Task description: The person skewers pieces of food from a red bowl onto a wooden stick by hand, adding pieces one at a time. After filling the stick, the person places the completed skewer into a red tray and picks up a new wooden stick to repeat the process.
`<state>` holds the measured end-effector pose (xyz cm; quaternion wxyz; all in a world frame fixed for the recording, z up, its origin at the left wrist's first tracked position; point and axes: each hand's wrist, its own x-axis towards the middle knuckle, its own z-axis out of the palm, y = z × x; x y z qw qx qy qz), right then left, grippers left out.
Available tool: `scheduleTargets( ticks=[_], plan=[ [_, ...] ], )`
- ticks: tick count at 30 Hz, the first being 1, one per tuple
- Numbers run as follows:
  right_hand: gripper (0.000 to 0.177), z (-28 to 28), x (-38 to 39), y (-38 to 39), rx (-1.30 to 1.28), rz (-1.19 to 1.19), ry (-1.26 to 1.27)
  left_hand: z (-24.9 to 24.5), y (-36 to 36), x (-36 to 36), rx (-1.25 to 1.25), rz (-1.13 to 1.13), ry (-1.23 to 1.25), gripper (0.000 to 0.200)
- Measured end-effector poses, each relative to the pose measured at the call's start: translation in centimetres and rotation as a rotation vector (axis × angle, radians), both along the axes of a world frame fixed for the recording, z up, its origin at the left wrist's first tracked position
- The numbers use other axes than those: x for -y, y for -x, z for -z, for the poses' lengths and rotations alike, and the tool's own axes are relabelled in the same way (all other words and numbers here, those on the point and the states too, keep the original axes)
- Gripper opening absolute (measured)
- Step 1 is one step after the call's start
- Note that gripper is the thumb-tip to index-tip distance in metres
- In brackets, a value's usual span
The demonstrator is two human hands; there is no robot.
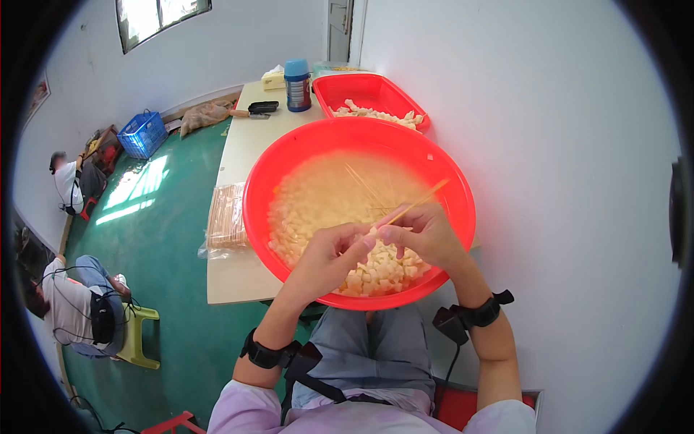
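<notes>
One stick [434,189] is pinched in the right hand [429,236] (far end toward two o'clock); the left hand [323,259] pinches a pale piece [374,233], it seems, near five o'clock over the basin [252,210]. Push slow and straight.

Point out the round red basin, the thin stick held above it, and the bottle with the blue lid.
Round red basin [347,136]: head view, inner wall on the far side.
Thin stick [426,195]: head view, along its bare shaft.
Bottle [297,94]: head view, its body below the lid.
</notes>
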<state>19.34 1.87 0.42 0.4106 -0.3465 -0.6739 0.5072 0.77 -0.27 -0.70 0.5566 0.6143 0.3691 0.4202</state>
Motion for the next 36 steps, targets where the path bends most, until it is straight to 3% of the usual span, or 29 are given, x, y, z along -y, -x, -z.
scheduleTargets(
  ticks=[1, 5, 8, 11, 14, 17, 23, 29, 32, 36],
  plan=[
    [0.021, 0.1, 0.0, 0.2, 0.019, 0.017, -0.023, -0.1, 0.2, -0.1, -0.006, 0.038, 0.042, 0.030],
    [0.018, -0.3, -0.3, -0.3, 0.190, 0.206, -0.022, -0.2, 0.6, -0.3, 0.104, -0.194, 0.018, 0.023],
    [0.017, -0.1, -0.6, -1.8, 0.659, 0.142, -0.196, -0.6, 0.8, -0.2, 0.169, -0.255, 0.022, 0.023],
    [0.020, 0.5, -0.3, -2.4, 0.897, -0.081, -0.136, -0.7, 0.7, -0.3, 0.182, -0.297, 0.028, 0.023],
    [0.021, 1.0, 0.1, -2.2, 0.959, -0.089, -0.170, -0.6, 0.9, -0.3, 0.237, -0.340, 0.019, 0.024],
    [0.029, 0.3, 0.1, -1.5, 0.982, -0.127, -0.069, -0.7, 1.0, -0.4, 0.279, -0.371, 0.012, 0.025],
    [0.028, -0.9, 1.3, 0.0, 1.019, -0.103, -0.220, -0.5, 1.1, -0.9, 0.355, -0.423, 0.016, 0.027],
    [0.024, 0.7, 0.4, 1.7, 1.012, -0.224, -0.211, -0.6, 1.1, -0.6, 0.370, -0.418, 0.014, 0.029],
    [0.015, 1.2, -0.3, 1.9, 0.819, -0.159, -0.142, -0.5, 1.1, -0.5, 0.362, -0.414, 0.003, 0.028],
    [0.012, 1.9, -1.0, 1.4, 0.717, 0.089, -0.264, 0.0, 1.1, -0.5, 0.364, -0.414, -0.008, 0.028]
  ],
)
